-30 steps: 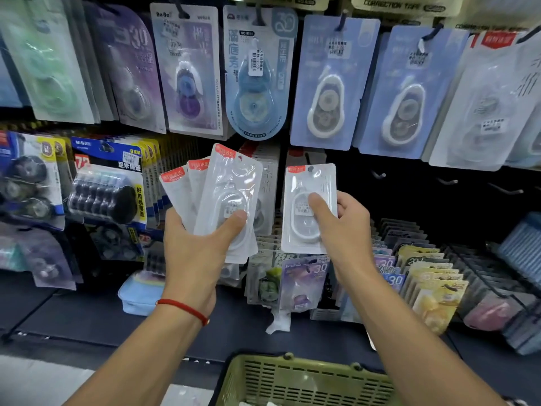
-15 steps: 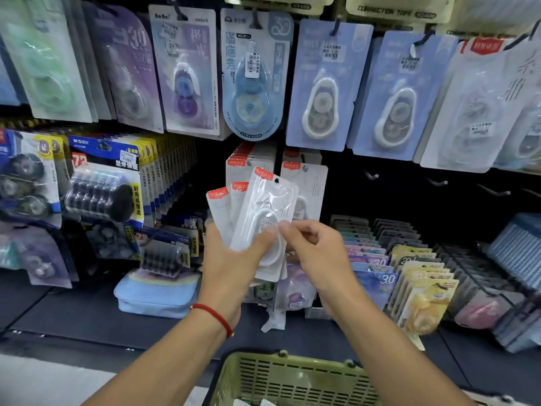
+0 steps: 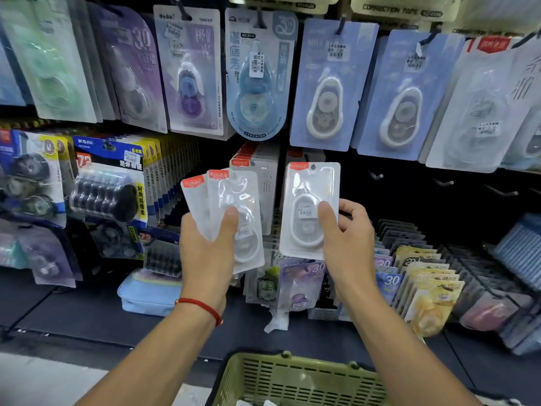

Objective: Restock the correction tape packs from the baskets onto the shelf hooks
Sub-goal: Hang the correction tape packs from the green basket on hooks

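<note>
Shelf wall (image 3: 409, 200) fills the far side, dark-backed. Top row: carded correction tapes on hooks, green and purple at left, blue cards (image 3: 323, 83) with white dispensers right of centre, pale ones far right. Bare hooks (image 3: 442, 182) show on the dark panel, right of centre, below that row.

Middle left: blue-and-yellow multipacks (image 3: 109, 183) hung in deep rows, black rolls visible through the blisters.

Lower right: wire divider rack (image 3: 415, 276) holding upright carded tapes in files, purple near the middle, yellow toward the right. A light blue pouch (image 3: 146, 294) lies on the shelf base at left.

Green basket (image 3: 295, 382), near bottom centre, slotted walls; a scrap or two of white inside at the frame edge, contents otherwise cut off.

Left hand (image 3: 205, 253), red cord on the wrist, grips a fan of clear packs (image 3: 231, 209) with red top tabs, thumb pressed across the front one.

Right hand (image 3: 348, 244) holds a single pack (image 3: 310, 206) upright, thumb on its front, fingers curled behind. It sits before the hanging row of same-type packs (image 3: 263, 171), just left of the bare hooks.
</note>
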Demonstrator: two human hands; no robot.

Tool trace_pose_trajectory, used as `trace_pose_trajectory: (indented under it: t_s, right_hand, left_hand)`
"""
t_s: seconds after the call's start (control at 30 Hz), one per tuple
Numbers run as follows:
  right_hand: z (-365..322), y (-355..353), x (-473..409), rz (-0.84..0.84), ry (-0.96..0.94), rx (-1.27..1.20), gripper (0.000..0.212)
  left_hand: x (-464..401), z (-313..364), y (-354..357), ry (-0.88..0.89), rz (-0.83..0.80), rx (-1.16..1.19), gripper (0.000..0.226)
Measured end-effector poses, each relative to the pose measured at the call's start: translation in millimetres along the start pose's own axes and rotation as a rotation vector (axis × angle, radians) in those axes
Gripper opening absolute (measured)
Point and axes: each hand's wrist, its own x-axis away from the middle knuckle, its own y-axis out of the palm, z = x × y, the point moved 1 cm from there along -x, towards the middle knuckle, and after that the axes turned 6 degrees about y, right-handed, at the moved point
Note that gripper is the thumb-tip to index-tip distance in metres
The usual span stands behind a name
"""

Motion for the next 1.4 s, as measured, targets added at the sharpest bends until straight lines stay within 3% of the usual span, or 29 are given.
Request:
trace_pose_trajectory:
  t_s: [0.2,0.37,0.5,0.57,0.73,0.83,1.17,1.3,1.4]
  right_hand:
    - [-7,-1,-1,0.060,-0.043,0.004,0.024]
    - [2,-6,-2,0.030,-0.092,0.585,0.051]
    - [8,8,12,-0.373,-0.069,0.456,0.020]
    - [11,12,18,-0.449,-0.089,0.434,0.022]
    - [7,11,13,-0.257,-0.022,0.123,0.025]
    - [6,5,7,-0.108,0.003,0.093,0.028]
    - [1,2,6,-0.001,-0.050,-0.006,0.026]
    - [2,0,4,0.006,-0.053,0.082,0.029]
    - [7,-3,2,-0.028,0.041,0.386,0.062]
  left_hand:
    - [-4,4,-3,0.078,0.020,-0.036,0.025]
    - [3,5,3,0.076,-0.059,-0.015,0.033]
    - [15,1,12,0.013,-0.152,0.069,0.054]
    - [18,2,14,0.026,-0.151,0.096,0.055]
    - [11,-1,11,0.028,-0.126,0.055,0.032]
    - [5,-7,6,0.027,-0.073,-0.005,0.033]
    - [4,-1,3,0.124,-0.032,-0.051,0.036]
    - [9,6,1,0.160,-0.027,-0.077,0.044]
    - [11,9,2,0.199,-0.077,-0.090,0.045]
